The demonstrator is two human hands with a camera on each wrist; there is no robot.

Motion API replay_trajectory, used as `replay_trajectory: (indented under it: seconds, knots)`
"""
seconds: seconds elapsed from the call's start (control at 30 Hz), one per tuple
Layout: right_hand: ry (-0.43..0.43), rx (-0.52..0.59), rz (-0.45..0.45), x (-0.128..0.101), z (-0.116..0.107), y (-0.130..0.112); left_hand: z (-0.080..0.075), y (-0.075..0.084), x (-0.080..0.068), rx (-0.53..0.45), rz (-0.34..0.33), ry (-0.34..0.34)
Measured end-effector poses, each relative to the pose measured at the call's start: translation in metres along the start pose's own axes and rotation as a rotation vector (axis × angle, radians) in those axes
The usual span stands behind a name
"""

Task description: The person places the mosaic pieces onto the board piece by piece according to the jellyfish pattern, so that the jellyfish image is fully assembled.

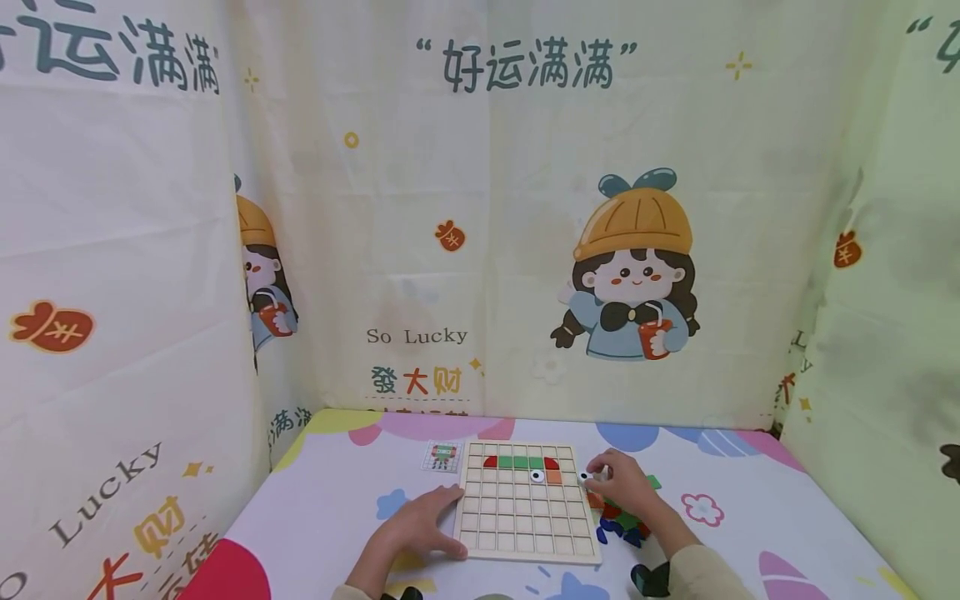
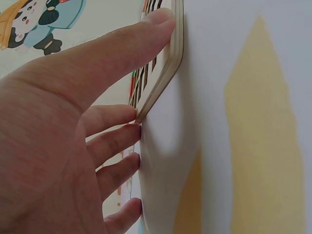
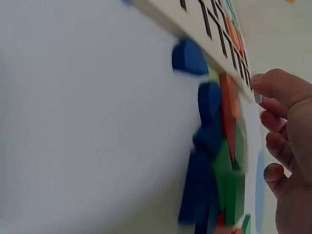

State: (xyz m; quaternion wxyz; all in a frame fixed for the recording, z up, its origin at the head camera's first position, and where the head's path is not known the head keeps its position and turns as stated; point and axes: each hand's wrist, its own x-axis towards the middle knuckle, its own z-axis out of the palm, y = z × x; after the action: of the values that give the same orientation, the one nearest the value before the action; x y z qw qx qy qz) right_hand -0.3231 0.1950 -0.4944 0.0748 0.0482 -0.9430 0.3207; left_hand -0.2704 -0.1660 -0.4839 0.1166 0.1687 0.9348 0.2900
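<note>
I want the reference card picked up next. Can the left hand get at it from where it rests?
Probably yes: the left hand rests on the board's left edge, and the small card lies uncovered beside the board's far-left corner, nothing between.

**Soft, even light up top, mushy wrist cams**

Head view is bright and flat, pretty diffuse; barely any shadows, just a faint one under the wooden board (image 1: pixel 525 508) at its near edge. No glare. Straight lines bow a bit toward the left and right edges, and detail is soft. Left wrist view: the board's edge drops a soft grey shadow on the worktop (image 2: pixel 234 73). Right wrist view: the near blue pieces (image 3: pixel 202 161) are smeared and out of focus.
</note>
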Motion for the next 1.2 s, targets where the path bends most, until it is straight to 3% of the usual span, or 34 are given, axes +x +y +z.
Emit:
replay_trajectory:
  seconds: [0.13, 0.4, 0.53, 0.93, 1.2]
  knots:
    - [-0.015, 0.012, -0.028, 0.003, 0.011, -0.015, 0.000, 0.000, 0.000, -0.002, -0.005, -0.004]
    - [-0.035, 0.043, -0.201, 0.008, 0.034, -0.038, -0.003, 0.003, -0.001, -0.013, -0.007, -0.015]
    - [-0.065, 0.044, -0.246, 0.011, 0.043, -0.048, -0.003, 0.003, -0.002, -0.021, -0.002, -0.024]
    - [-0.078, -0.011, -0.224, 0.018, 0.066, -0.073, -0.004, 0.002, -0.001, 0.012, 0.023, -0.017]
    - [-0.096, -0.036, -0.142, 0.018, 0.073, -0.084, -0.003, 0.002, 0.000, 0.025, 0.030, -0.015]
